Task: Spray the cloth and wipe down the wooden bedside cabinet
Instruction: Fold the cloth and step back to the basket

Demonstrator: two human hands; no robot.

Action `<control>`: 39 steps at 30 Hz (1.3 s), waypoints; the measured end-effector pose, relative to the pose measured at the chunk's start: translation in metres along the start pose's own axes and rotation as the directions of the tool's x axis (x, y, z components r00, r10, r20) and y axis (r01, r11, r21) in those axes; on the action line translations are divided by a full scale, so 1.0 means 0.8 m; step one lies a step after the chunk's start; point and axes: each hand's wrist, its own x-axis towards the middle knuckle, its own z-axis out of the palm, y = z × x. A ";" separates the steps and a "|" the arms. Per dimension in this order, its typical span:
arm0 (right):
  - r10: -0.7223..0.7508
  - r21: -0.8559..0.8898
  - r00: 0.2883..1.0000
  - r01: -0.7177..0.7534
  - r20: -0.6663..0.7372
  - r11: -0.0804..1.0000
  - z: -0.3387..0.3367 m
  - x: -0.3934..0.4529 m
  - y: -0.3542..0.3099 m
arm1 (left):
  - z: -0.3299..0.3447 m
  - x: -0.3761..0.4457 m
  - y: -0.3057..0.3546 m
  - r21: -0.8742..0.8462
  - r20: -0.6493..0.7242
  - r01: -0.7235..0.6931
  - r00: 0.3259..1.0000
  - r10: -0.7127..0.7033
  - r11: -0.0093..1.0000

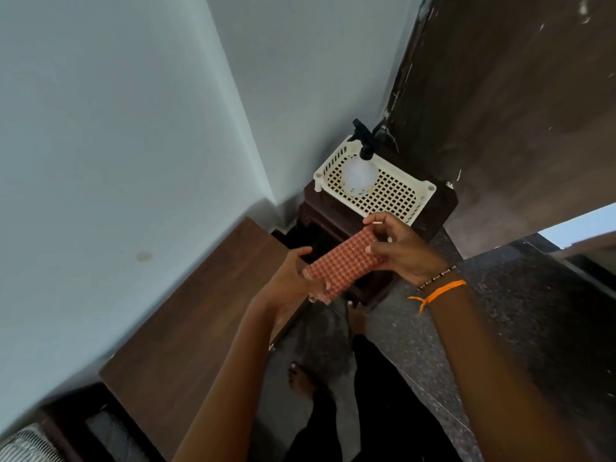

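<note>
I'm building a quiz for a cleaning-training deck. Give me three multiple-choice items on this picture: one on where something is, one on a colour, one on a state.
1. Where does the spray bottle stand?
A. In the white basket on the cabinet
B. On the floor
C. In the left hand

2. What colour is the cloth?
A. Blue
B. Reddish pink
C. Green

3. How is the cloth held?
A. It lies flat on the cabinet
B. One hand only
C. Both hands

Answers:
1 A, the bottle sits upright inside the lattice basket on the dark cabinet.
2 B, its waffle weave shows reddish pink.
3 C, the left hand takes its lower end and the right hand pinches its upper end.
</note>
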 end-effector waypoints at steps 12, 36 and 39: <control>0.111 -0.031 0.929 -0.130 -0.354 0.991 -0.194 0.185 -0.008 | 0.128 0.259 0.059 -0.340 -0.139 0.169 0.964 -0.227 0.925; -0.244 -0.866 0.964 0.032 -0.105 0.499 -0.252 0.271 0.028 | 0.186 0.324 0.073 0.773 -0.227 0.077 0.961 0.161 0.629; -0.262 -0.859 0.956 0.019 -0.135 0.512 -0.243 0.262 0.019 | 0.172 0.318 0.078 0.680 -0.238 0.043 0.957 0.164 0.732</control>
